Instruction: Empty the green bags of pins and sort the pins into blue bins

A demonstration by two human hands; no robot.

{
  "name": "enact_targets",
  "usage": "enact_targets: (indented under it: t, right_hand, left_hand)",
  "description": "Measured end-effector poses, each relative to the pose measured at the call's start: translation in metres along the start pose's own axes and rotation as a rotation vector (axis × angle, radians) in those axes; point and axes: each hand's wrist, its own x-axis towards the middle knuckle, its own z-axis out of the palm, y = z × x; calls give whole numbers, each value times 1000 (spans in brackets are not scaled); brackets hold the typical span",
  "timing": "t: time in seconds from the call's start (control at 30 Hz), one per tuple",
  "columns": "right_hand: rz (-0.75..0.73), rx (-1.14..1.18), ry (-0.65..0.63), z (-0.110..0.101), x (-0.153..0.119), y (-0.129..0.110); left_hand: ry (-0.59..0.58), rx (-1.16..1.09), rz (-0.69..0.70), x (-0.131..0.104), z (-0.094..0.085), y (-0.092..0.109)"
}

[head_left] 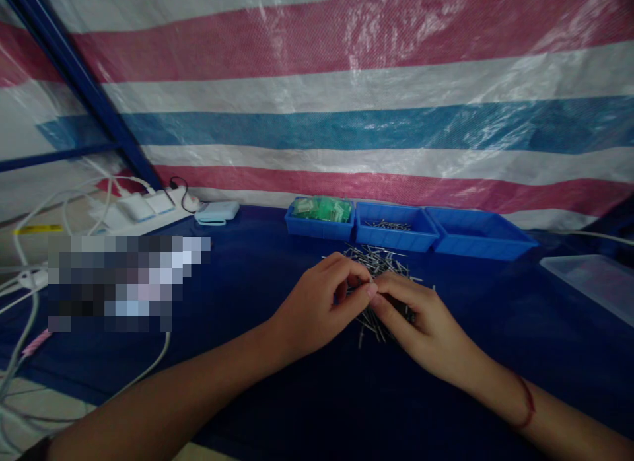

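Note:
My left hand (329,296) and my right hand (421,322) meet fingertip to fingertip over a heap of thin metal pins (379,259), which look like rivets or nails. Both hands are closed in a pinch. Whatever sits between the fingertips is too small and too covered to make out. Behind the heap, the middle blue bin (396,240) holds more of the metal pins. To its left, another blue bin (319,230) contains green and clear small packets (324,209). A red cord circles my right wrist.
A third blue bin (480,243) stands at the right of the row, near a clear plastic lid or tray (589,283). At left are a power strip (148,210) with plugs and cables, a light-blue device (216,212) and a pixelated area. Striped sheeting (347,131) hangs behind the blue tabletop (238,276).

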Motion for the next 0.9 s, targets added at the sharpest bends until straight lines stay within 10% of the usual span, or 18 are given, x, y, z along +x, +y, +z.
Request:
enact_targets:
  t: [0.4,0.9]
  right_hand:
    - [47,8,251,-3,0,4]
    - [-228,-188,216,-9,1,-5]
  left_hand:
    - [19,37,-28,2,2,-5]
    - [-34,-11,40,5,3,-10]
